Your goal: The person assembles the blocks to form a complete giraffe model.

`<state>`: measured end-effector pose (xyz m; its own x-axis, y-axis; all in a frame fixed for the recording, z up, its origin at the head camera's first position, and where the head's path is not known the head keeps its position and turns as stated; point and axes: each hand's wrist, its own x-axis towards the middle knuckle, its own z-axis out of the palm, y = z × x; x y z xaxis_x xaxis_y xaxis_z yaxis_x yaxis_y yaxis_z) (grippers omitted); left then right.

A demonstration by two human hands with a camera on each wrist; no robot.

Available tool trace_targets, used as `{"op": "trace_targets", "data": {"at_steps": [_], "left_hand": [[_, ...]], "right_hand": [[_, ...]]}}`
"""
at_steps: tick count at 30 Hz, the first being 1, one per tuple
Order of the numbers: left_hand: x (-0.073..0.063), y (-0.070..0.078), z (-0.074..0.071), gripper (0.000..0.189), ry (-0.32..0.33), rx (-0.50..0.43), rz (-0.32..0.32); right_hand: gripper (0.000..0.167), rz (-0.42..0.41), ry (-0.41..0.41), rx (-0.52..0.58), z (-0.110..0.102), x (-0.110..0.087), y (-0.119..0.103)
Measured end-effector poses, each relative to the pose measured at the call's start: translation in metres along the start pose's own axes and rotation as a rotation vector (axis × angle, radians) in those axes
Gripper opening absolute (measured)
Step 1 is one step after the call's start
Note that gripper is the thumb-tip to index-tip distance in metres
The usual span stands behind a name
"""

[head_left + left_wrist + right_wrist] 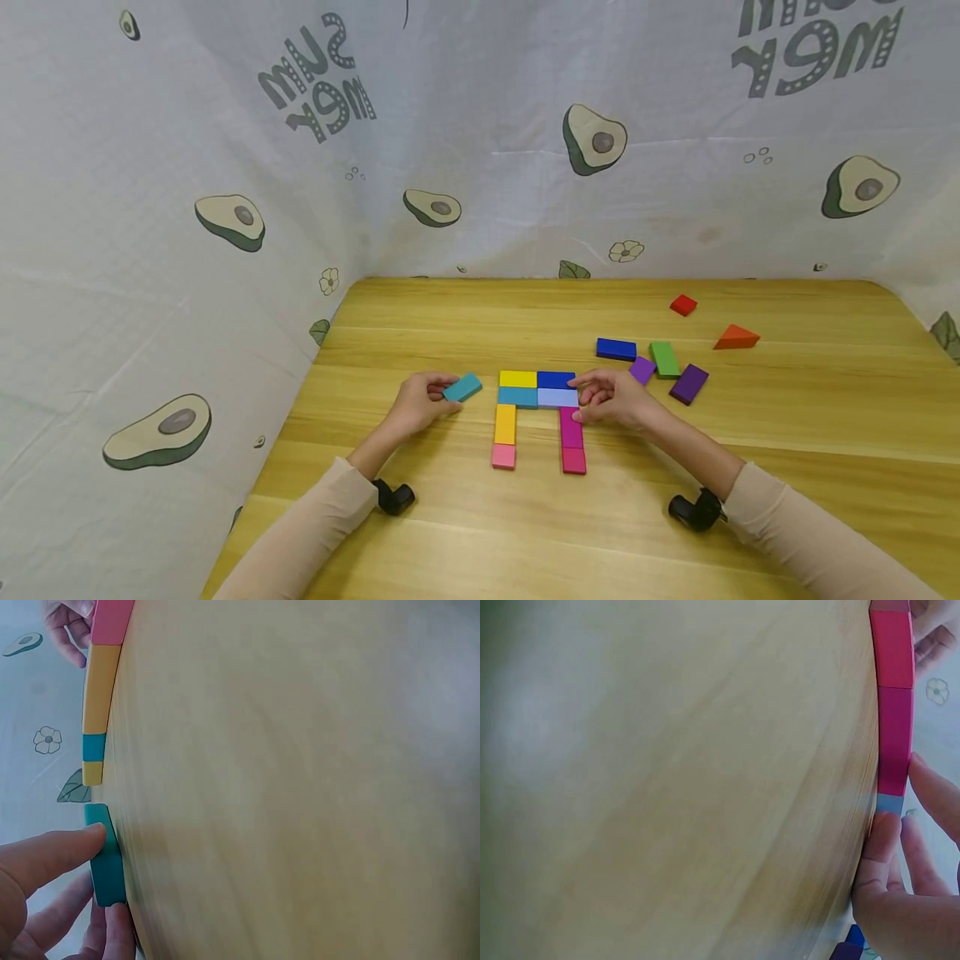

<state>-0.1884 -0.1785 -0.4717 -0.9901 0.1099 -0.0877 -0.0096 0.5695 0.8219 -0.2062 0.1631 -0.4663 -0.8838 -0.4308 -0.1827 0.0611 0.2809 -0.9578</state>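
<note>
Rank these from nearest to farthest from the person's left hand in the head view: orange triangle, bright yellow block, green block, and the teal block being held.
1. Teal block: pinched in the left hand.
2. Bright yellow block: a little to the right, at the joined shape's upper left.
3. Green block: well to the right.
4. Orange triangle: farther right still.

Violet block partly behind right hand

In the lower left we see one plain beige sleeve, in the lower right another beige sleeve, and beside each cuff a rounded black camera.
</note>
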Motion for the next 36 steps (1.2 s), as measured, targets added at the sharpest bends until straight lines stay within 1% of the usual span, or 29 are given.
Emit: {"op": "trace_targets", "data": {"at_steps": [2,6,12,19,28,36], "left_hand": [[0.000,0.002,0.001,0.036,-0.005,0.004,0.010],[0.001,0.003,0.004,0.035,-0.006,0.008,0.007],[0.002,0.006,0.009,0.035,-0.021,0.022,0.032],[0.002,0.010,0.014,0.035,-0.031,0.017,0.038],[0.002,0.011,0.017,0.036,-0.044,0.023,0.068],[0.003,0.011,0.018,0.036,-0.044,0.025,0.072]], "right_hand": [[0.053,0.003,0.003,-0.003,0.000,0.000,0.000],[0.052,-0.003,0.000,-0.002,0.000,0.000,0.001],[0.053,-0.007,-0.007,0.008,0.000,0.000,0.002],[0.053,-0.002,-0.006,0.018,0.000,0.000,0.001],[0.053,-0.013,-0.007,0.009,-0.001,0.000,0.003],[0.052,-0.007,-0.002,0.000,-0.001,0.000,0.002]]}}
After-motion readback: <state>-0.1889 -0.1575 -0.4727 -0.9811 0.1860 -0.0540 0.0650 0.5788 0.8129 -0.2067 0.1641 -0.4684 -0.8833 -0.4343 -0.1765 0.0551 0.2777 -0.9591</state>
